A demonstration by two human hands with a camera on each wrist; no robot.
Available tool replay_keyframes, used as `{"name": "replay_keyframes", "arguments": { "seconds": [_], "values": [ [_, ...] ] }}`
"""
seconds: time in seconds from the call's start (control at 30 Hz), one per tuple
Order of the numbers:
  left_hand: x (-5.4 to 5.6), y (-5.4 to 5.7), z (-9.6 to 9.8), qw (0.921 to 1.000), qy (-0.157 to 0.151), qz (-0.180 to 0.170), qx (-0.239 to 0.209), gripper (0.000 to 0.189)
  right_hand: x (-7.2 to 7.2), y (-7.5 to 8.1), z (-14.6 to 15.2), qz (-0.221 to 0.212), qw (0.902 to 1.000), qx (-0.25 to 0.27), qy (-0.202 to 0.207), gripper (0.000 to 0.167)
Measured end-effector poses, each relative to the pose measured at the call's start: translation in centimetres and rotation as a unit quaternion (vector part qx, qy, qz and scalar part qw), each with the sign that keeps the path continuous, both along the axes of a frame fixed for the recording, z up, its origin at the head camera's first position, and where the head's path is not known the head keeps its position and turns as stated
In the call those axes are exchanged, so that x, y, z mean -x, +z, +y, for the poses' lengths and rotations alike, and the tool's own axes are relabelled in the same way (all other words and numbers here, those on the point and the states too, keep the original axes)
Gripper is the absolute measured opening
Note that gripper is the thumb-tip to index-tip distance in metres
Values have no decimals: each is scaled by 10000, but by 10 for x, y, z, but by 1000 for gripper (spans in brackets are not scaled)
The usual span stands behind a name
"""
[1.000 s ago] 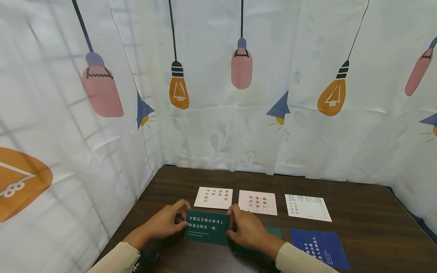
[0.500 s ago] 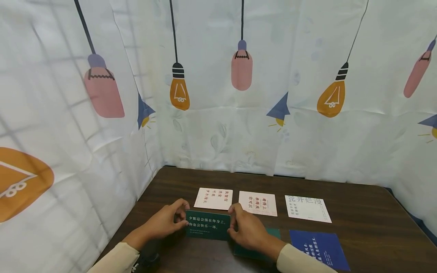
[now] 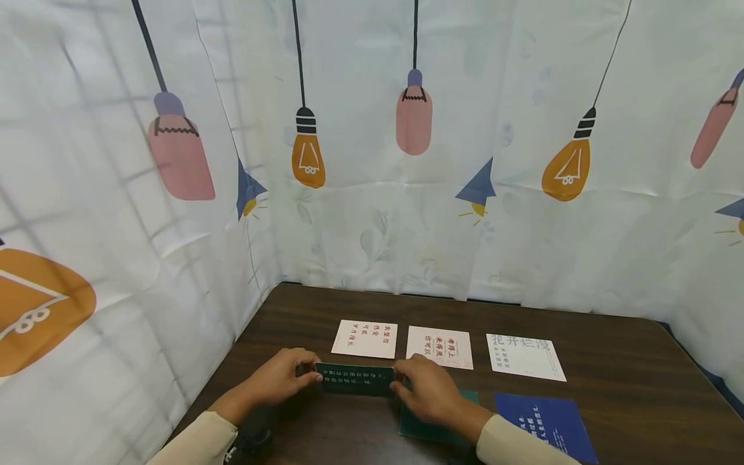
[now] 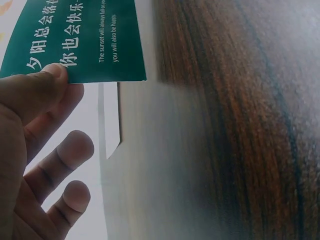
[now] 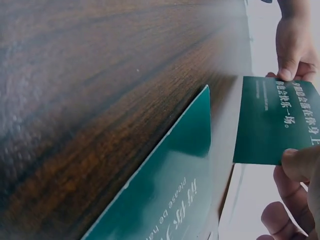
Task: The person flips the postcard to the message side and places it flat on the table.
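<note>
A dark green printed card (image 3: 356,380) is held up off the table by both hands. My left hand (image 3: 279,378) pinches its left end between thumb and forefinger; in the left wrist view the other fingers curl loosely below the card (image 4: 105,45). My right hand (image 3: 429,389) pinches the opposite end with thumb and finger. White Chinese lettering covers the card, and the left wrist view also shows small English lines about the sunset. Under the right hand and forearm lies a second green card (image 3: 420,423), partly hidden in the head view.
Three pale printed cards lie in a row farther back: a left one (image 3: 365,339), a middle one (image 3: 440,349) and a right one (image 3: 526,357). A blue card (image 3: 546,423) lies right of the second green card. Patterned white curtains (image 3: 360,213) surround the dark wooden table (image 3: 628,387).
The held card has tipped, so it looks much narrower in the head view and its lettering shows differently. Both hands keep pinching its ends; the cards on the table stay put.
</note>
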State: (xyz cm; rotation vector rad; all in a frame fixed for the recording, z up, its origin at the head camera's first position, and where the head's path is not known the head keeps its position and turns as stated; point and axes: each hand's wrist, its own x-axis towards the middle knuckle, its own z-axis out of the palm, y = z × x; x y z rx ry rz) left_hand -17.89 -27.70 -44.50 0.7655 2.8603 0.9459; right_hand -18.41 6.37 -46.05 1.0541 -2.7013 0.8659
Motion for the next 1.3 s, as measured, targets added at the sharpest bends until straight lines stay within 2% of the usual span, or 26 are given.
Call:
{"name": "replay_keyframes", "arguments": {
  "seconds": [0.27, 0.47, 0.7, 0.93, 1.3],
  "values": [
    [0, -2, -1, 9994, -133, -121, -306, 9, 1, 3, 1, 32, 9997, 208, 115, 9],
    [0, -2, 0, 9995, -74, -118, -277, 10, 0, 5, 2, -146, 9997, 179, 103, 6],
    [0, -2, 1, 9992, -188, -15, -340, 7, 0, 5, 3, -294, 9994, 149, 64, 11],
    [-1, -4, -2, 9989, -288, 163, -344, 14, -1, 3, 4, -453, 9987, 148, 188, 14],
    [-2, -10, -6, 9984, -315, 259, -400, 28, -1, 1, 5, -411, 9984, 147, 353, 16]
  ]
}}
